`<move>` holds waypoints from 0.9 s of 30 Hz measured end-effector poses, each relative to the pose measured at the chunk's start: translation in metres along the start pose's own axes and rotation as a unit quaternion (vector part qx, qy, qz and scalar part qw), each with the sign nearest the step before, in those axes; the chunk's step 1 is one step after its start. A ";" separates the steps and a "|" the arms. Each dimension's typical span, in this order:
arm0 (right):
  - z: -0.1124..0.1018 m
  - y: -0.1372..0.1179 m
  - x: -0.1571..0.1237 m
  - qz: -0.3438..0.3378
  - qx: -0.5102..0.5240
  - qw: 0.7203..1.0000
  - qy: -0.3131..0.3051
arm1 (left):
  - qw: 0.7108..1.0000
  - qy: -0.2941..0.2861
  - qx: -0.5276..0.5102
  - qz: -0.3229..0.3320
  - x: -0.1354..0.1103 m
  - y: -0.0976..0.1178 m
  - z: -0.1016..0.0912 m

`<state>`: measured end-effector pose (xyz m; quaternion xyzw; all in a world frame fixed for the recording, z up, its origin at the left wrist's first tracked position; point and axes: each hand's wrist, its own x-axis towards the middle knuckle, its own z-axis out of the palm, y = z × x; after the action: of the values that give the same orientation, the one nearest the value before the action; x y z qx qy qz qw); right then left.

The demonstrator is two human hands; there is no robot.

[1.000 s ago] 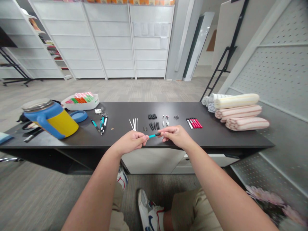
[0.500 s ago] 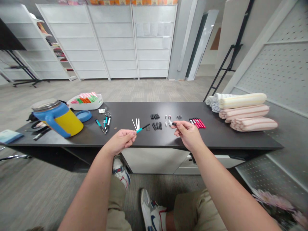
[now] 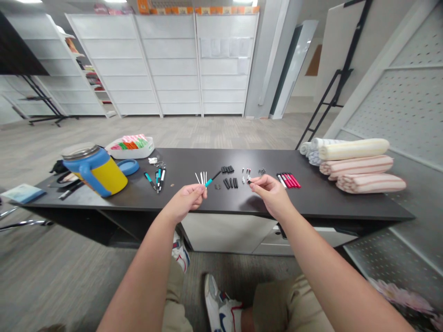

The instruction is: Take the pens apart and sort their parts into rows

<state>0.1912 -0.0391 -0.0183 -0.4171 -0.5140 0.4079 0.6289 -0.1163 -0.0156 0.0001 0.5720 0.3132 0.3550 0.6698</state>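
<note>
My left hand (image 3: 188, 200) is closed around the teal end of a partly assembled pen (image 3: 213, 178), whose black part points up and to the right. In a pinch, my right hand (image 3: 270, 191) holds a small black pen part (image 3: 249, 181), mostly covered by the fingertips. Just beyond the left hand lie thin white refills (image 3: 203, 176). Black grips (image 3: 230, 183) rest in rows between the hands, near small springs (image 3: 218, 186). Small white pieces (image 3: 243, 179) lie beside the right fingertips. Red barrels (image 3: 290, 180) are lined up to the right.
Several pens (image 3: 159, 179) lie on the dark table (image 3: 194, 159) at left, near a blue-yellow mug (image 3: 100, 173), its blue lid (image 3: 128, 167) and a white tray (image 3: 147, 148) of colourful packets. Rolled towels (image 3: 360, 168) are stacked at the right end.
The view has tilted up and swung slightly left. My right hand has come slightly left over the table, and the black part in its fingers has turned. The left hand keeps its pen.
</note>
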 end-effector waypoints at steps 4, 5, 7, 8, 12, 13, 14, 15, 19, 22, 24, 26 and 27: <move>0.004 -0.012 0.015 -0.010 -0.115 0.993 -0.017 | 1.000 0.015 -0.023 0.002 0.002 0.001 -0.001; 0.005 -0.017 0.023 -0.015 -0.168 0.985 -0.029 | 0.999 0.017 -0.028 0.002 0.003 0.001 -0.001; 0.009 -0.032 0.042 -0.027 -0.310 0.949 -0.049 | 0.999 0.020 -0.038 0.004 0.004 0.001 0.000; 0.013 -0.039 0.052 -0.029 -0.384 0.920 -0.069 | 0.999 0.023 -0.044 0.006 0.004 0.001 0.000; 0.033 -0.056 0.100 -0.041 -0.555 0.826 -0.094 | 0.998 0.030 -0.057 0.014 0.004 0.001 0.000; 0.039 -0.056 0.112 -0.041 -0.586 0.803 -0.099 | 0.998 0.028 -0.056 0.013 0.004 0.001 0.000; 0.046 -0.055 0.124 -0.034 -0.620 0.777 -0.104 | 0.998 0.027 -0.055 0.012 0.004 0.000 0.001; 0.051 -0.052 0.134 -0.016 -0.654 0.747 -0.116 | 0.998 0.029 -0.056 0.012 0.004 0.000 0.002; 0.070 -0.038 0.162 0.030 -0.707 0.686 -0.167 | 0.995 0.069 -0.074 0.021 0.007 0.000 0.007; 0.077 -0.029 0.169 0.045 -0.720 0.665 -0.191 | 0.995 0.072 -0.071 0.010 0.010 0.001 0.011; 0.080 -0.024 0.171 0.056 -0.725 0.653 -0.212 | 0.996 0.064 -0.064 0.004 0.010 0.001 0.011; 0.081 -0.020 0.171 0.067 -0.724 0.645 -0.234 | 0.996 0.061 -0.065 0.003 0.010 0.001 0.011; 0.082 -0.018 0.171 0.071 -0.723 0.642 -0.244 | 0.996 0.061 -0.067 0.003 0.010 0.001 0.011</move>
<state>0.1359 0.1246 0.0616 -0.6598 -0.7487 0.0368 -0.0526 -0.1022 -0.0132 0.0028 0.5036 0.3273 0.4115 0.6855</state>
